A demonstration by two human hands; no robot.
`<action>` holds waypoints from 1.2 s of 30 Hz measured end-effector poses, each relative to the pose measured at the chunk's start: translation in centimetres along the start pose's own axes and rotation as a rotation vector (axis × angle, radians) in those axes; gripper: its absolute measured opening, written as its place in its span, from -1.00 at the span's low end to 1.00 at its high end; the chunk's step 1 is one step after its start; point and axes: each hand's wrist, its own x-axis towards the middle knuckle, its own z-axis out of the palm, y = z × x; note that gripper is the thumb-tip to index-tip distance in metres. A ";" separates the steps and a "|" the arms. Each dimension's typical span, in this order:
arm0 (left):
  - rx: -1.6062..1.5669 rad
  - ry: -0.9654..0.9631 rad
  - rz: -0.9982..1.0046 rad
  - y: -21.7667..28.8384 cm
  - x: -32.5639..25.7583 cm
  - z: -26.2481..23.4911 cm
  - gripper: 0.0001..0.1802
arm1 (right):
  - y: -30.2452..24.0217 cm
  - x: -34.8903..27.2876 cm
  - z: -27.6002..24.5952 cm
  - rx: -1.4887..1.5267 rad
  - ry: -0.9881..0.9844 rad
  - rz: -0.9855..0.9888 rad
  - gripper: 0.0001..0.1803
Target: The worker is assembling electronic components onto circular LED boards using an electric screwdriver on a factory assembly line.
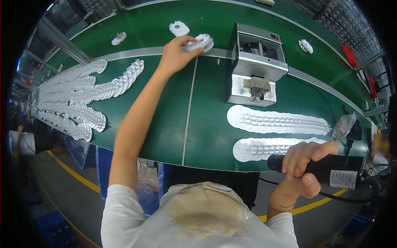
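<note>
White plastic, one disc-shaped part (204, 42), slightly blurred: top centre of the frame, at the metal rail (144, 52); pinched by the left hand (180, 53), thumb and fingers narrowed on its near-left side.

Black corded tool (337, 163), likely an electric screwdriver: lower right, fingers of the right hand (304, 161) wrapped round its barrel, blunt end toward frame left.

Grey metal benchtop machine (256, 64): upper right of centre. Two rows of overlapping white parts (277, 120): right of centre, below it. Fanned stacks of white parts (120, 84): left. Loose white part (179, 28): top centre, on the green belt (144, 37).

Handling, by judgement: a rim grip suits the disc, with the middle left uncovered and the part level over the rail. The tool's end is best raised off the lower row, which it overlaps in view; contact cannot be told.

Edges and room: the rail bounds the far side of the green table (165, 136); its near edge curves below the rows. Widest passage lies mid-frame, between stacks and machine. Tighter at right, where the tool's cable (347, 199) loops near the lower right.
</note>
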 end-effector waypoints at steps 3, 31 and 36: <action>-0.033 0.043 -0.017 -1.8 3.9 2.7 -0.52 | -0.4 -0.5 0.9 -0.018 0.151 0.002 -0.56; -0.025 -0.270 0.392 11.1 -13.8 -2.3 -0.48 | -2.9 -1.1 -4.3 -0.024 -0.226 0.041 -0.55; -0.250 -0.446 0.400 13.6 -19.6 2.6 -0.73 | -2.2 -0.6 -4.2 -0.126 -0.321 -0.018 -0.55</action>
